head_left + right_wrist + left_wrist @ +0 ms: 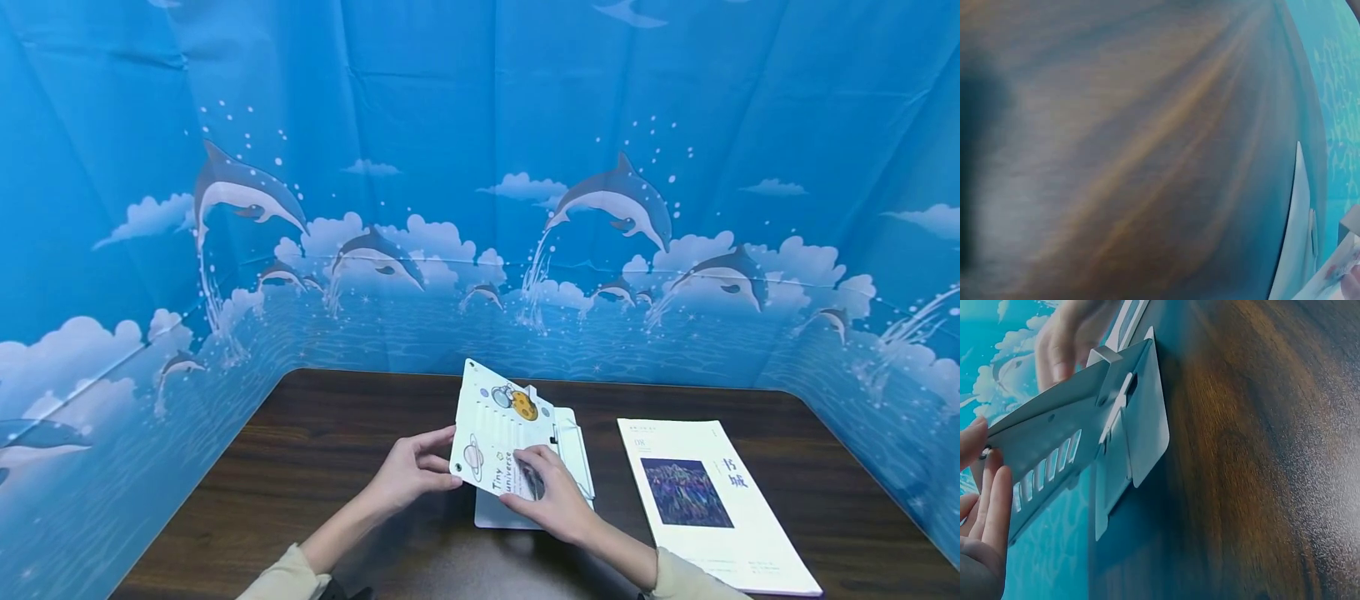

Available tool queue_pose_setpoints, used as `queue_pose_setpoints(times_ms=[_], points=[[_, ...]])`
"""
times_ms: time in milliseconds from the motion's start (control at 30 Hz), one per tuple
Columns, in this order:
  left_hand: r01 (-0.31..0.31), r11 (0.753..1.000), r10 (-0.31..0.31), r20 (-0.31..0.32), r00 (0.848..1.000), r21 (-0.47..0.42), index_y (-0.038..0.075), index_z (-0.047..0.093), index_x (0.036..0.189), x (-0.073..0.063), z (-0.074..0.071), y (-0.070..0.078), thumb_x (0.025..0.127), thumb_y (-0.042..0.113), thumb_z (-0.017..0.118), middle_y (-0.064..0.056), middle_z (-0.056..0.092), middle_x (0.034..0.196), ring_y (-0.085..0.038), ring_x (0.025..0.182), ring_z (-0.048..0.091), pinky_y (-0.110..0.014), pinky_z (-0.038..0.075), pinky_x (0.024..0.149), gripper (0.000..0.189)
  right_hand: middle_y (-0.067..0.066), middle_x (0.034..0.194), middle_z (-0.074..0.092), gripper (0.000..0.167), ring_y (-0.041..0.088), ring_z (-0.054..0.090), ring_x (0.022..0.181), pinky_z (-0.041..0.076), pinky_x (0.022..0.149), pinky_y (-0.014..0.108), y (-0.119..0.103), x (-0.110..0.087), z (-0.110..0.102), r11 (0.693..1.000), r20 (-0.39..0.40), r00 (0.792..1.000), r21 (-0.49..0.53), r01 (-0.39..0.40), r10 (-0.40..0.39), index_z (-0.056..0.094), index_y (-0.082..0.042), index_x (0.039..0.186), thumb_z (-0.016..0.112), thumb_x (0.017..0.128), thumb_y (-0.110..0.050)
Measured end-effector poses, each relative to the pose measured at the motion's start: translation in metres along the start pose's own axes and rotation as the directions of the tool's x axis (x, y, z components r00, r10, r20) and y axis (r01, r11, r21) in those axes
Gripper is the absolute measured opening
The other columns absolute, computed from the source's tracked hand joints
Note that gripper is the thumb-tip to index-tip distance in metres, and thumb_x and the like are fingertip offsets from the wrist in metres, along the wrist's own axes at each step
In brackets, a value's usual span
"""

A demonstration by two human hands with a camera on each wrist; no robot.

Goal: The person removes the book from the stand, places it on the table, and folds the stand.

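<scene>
A white metal book stand [487, 421], printed with planets and "Tiny universe", is partly unfolded on the table. Its slotted panel tilts up from a flat base plate [498, 515]. My left hand [408, 468] pinches the panel's left corner, thumb on one side and fingers on the other. On the panel's lower right part, my right hand [557, 500] grips with thumb and fingers. The left wrist view shows the underside of the panel [1054, 428] and its hinged support plates [1147, 419]. Only a sliver of the stand [1297, 231] shows in the right wrist view.
To the right lies a white book [712, 550] with a dark square picture on its cover. The dark wood-grain table [315, 433] is bordered at the back and sides by a blue dolphin-print curtain [450, 167].
</scene>
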State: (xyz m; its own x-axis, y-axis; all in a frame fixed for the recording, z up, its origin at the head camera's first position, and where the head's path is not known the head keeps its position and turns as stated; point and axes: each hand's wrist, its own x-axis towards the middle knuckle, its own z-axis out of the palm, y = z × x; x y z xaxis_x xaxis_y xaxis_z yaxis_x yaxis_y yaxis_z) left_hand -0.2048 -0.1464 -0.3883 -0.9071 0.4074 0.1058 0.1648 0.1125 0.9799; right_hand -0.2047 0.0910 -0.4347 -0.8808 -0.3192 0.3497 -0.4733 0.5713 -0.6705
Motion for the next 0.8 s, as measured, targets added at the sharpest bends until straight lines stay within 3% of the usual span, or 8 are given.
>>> queue_pose_setpoints(times_ms=[533, 800], points=[[0.079, 0.997, -0.079, 0.001, 0.997, -0.010, -0.017, 0.032, 0.131, -0.001, -0.012, -0.022, 0.070, -0.012, 0.068, -0.035, 0.042, 0.126, -0.026, 0.082, 0.066, -0.033, 0.054, 0.067, 0.071, 0.003, 0.100, 0.058, 0.048, 0.012, 0.053, 0.086, 0.046, 0.071, 0.024, 0.017, -0.011, -0.004, 0.992, 0.040, 0.995, -0.086, 0.091, -0.088, 0.061, 0.003, 0.108, 0.076, 0.069, -0.022], [0.105, 0.994, -0.105, -0.004, 0.995, 0.023, -0.019, 0.032, 0.129, -0.003, -0.016, -0.044, 0.069, -0.012, 0.069, -0.034, 0.045, 0.122, -0.027, 0.082, 0.066, -0.032, 0.054, 0.068, 0.071, 0.004, 0.099, 0.059, 0.050, 0.014, 0.056, 0.085, 0.047, 0.070, 0.025, 0.020, -0.011, -0.003, 0.991, 0.087, 0.994, -0.110, 0.070, -0.061, 0.062, 0.003, 0.108, 0.077, 0.068, -0.022]])
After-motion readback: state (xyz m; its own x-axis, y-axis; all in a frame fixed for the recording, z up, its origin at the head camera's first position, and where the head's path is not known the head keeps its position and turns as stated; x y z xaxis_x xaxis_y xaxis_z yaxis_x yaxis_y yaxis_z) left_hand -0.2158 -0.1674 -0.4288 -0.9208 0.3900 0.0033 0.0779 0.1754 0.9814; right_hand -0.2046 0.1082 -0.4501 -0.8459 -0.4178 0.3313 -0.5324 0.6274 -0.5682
